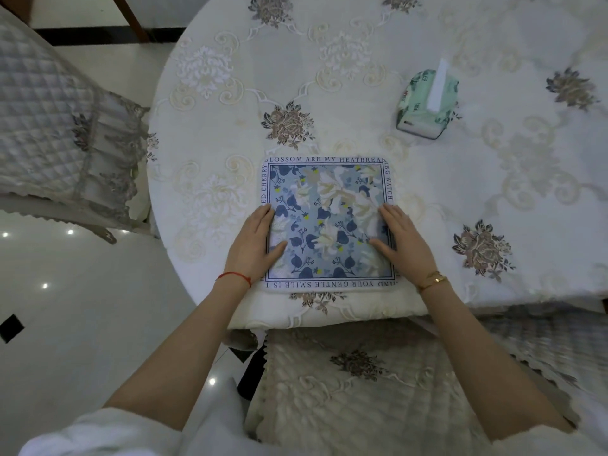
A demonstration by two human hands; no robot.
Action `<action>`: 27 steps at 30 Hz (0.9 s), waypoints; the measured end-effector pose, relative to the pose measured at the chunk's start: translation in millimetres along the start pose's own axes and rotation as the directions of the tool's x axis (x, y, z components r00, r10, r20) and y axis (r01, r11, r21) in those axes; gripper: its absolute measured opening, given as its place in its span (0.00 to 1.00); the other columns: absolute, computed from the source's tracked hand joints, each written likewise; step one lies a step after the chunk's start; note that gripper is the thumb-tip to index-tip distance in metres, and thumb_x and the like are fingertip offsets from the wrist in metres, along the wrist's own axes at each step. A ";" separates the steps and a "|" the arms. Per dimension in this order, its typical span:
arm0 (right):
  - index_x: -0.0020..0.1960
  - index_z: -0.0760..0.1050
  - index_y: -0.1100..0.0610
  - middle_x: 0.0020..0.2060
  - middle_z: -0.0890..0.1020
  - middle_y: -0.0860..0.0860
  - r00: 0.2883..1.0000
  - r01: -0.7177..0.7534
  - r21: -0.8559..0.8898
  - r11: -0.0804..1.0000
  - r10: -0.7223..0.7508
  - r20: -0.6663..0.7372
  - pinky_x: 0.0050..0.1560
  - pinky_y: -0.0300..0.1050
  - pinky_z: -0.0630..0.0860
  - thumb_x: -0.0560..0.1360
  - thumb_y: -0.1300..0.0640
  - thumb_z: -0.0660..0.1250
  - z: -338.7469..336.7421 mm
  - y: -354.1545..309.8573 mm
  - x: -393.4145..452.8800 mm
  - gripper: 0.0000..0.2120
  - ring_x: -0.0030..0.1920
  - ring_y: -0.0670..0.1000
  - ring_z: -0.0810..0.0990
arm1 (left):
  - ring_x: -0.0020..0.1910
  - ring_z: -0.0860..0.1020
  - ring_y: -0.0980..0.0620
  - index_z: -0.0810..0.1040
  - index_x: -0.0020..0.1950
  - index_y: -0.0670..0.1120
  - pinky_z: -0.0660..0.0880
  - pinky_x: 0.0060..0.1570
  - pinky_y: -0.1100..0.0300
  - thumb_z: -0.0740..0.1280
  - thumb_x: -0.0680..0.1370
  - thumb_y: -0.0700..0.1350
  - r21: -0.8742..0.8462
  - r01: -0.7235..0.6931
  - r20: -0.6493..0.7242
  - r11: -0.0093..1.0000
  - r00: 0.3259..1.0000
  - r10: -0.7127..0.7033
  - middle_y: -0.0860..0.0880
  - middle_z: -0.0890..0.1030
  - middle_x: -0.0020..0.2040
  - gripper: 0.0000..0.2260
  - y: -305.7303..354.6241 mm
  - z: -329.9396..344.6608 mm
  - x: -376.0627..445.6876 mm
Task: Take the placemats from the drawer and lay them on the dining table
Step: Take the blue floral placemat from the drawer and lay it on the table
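Note:
A square placemat (329, 205) with blue and white flowers and a lettered border lies flat on the round dining table (460, 199), close to its near edge. My left hand (255, 243) rests flat on the mat's left edge, fingers together and stretched out, thumb over the print. My right hand (403, 240) lies flat on the mat's right edge in the same way. Neither hand grips anything. A red string circles my left wrist and a gold watch my right.
A green tissue pack (427, 105) with a tissue sticking up stands on the cream embroidered tablecloth, beyond the mat to the right. A padded chair (59, 139) stands at the left of the table, another chair seat (362, 390) below the near edge. Glossy tiled floor lies at the left.

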State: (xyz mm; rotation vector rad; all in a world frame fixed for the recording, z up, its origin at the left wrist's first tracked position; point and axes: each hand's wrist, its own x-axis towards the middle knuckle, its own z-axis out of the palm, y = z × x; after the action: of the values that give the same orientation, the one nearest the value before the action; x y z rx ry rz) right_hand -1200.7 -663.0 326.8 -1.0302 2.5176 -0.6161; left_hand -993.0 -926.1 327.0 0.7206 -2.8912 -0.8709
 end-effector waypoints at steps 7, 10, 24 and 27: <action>0.79 0.50 0.54 0.78 0.50 0.48 0.987 0.155 -0.031 0.987 -0.153 0.047 0.78 0.47 0.48 0.78 0.41 0.61 36.6 -54.1 -33.7 0.37 0.78 0.49 0.44 | 0.78 0.49 0.51 0.55 0.78 0.44 0.48 0.76 0.55 0.64 0.79 0.55 0.033 -0.093 0.027 0.995 0.995 0.092 0.48 0.55 0.78 0.33 30.0 17.3 -41.6; 0.79 0.49 0.55 0.79 0.50 0.48 0.977 0.200 -0.057 0.978 -0.194 0.085 0.78 0.47 0.48 0.78 0.38 0.56 58.2 -68.9 -47.3 0.37 0.78 0.49 0.44 | 0.78 0.47 0.52 0.53 0.78 0.44 0.49 0.76 0.54 0.64 0.78 0.55 0.050 -0.081 0.075 0.995 0.994 0.078 0.48 0.53 0.79 0.35 37.4 28.1 -54.9; 0.78 0.56 0.55 0.77 0.57 0.47 1.000 0.026 0.015 1.000 -0.026 -0.013 0.77 0.48 0.51 0.79 0.48 0.64 30.2 -7.0 -84.9 0.32 0.77 0.47 0.52 | 0.77 0.53 0.50 0.55 0.78 0.44 0.54 0.75 0.51 0.64 0.78 0.53 0.066 0.031 0.056 0.997 0.998 -0.035 0.47 0.56 0.78 0.33 17.3 13.9 -88.1; 0.77 0.59 0.58 0.76 0.61 0.51 0.998 -0.039 0.027 0.999 0.040 -0.039 0.76 0.53 0.56 0.78 0.50 0.65 22.3 -4.7 -91.5 0.31 0.77 0.53 0.55 | 0.77 0.55 0.48 0.56 0.77 0.44 0.53 0.76 0.53 0.66 0.78 0.52 0.026 0.102 0.071 0.994 0.992 -0.103 0.46 0.58 0.78 0.32 21.1 8.2 -92.4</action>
State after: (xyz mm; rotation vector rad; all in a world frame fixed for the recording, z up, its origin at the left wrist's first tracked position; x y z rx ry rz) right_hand -1125.9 -605.7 324.5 -0.9654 2.5510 -0.6618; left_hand -920.9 -865.4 340.0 0.8646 -2.9545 -0.8946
